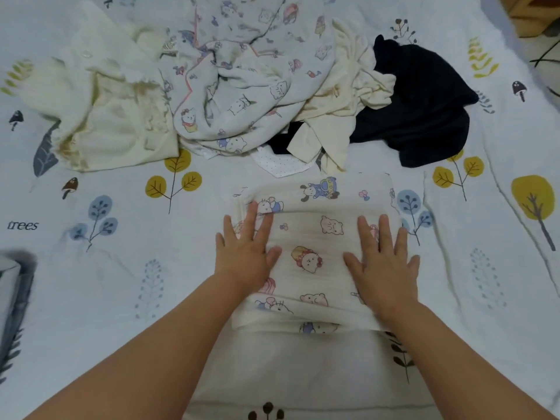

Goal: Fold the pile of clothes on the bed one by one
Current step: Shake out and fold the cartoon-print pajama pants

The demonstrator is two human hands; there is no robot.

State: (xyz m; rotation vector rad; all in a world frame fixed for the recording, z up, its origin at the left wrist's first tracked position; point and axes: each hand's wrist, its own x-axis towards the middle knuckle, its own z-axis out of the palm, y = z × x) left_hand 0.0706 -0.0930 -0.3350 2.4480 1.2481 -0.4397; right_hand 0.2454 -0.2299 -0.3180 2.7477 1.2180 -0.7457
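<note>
- The folded cloth [312, 253], white with cartoon animals, lies on the bedsheet [121, 298] right in front of the person, near the bed's near edge and apart from the pile farther back.
- The left hand [245, 247] lies flat on the cloth's left side, fingers straight and spread, gripping nothing; the right hand [383, 259] lies the same way on the right side.
- The step looks like pressing the fold flat. Best to push evenly with both palms and sweep outward from the middle, so trapped air and creases leave at the edges.
- Check that the layers line up (the near edge shows a lower layer peeking out).
- Still waiting in the pile: a cream knit [118, 116], a pale blue printed garment [242, 86], a cream top [339, 110] and a dark navy garment [424, 110].
- Move the finished cloth aside before taking the next piece.
</note>
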